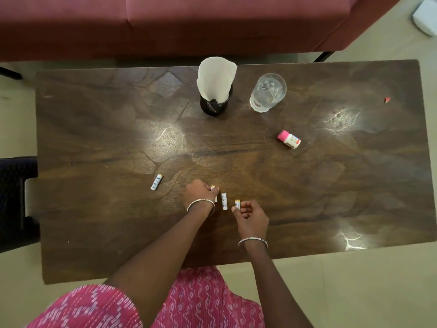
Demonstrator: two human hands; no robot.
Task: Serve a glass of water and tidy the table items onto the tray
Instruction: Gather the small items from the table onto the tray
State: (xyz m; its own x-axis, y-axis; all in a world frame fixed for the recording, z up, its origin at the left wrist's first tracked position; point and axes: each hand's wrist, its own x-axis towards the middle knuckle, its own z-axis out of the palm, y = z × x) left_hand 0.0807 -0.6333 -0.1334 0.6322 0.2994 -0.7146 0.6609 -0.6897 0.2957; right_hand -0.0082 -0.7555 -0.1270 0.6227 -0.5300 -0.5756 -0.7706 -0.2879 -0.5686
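The left hand (198, 191) was curled round one battery (213, 187), and the right hand (251, 216) pinched a second battery (238, 204) between thumb and fingers, both over the near middle of the table (94, 138). A third battery (224, 201) lay loose between the two hands, and a fourth battery (157, 182) lay apart to the left. With both hands occupied, gathering the loose ones risked a fumble: the round cells would likely roll, perhaps off the near edge. No tray could be seen, so a carry with full fists seemed likely, and with it the chance of a drop along the way. Farther back stood the glass of water (268, 92) near the napkin holder (216, 101), with a small bottle (289, 139) on its side to the right. A careless reach over them could tip the glass and wet the napkin.
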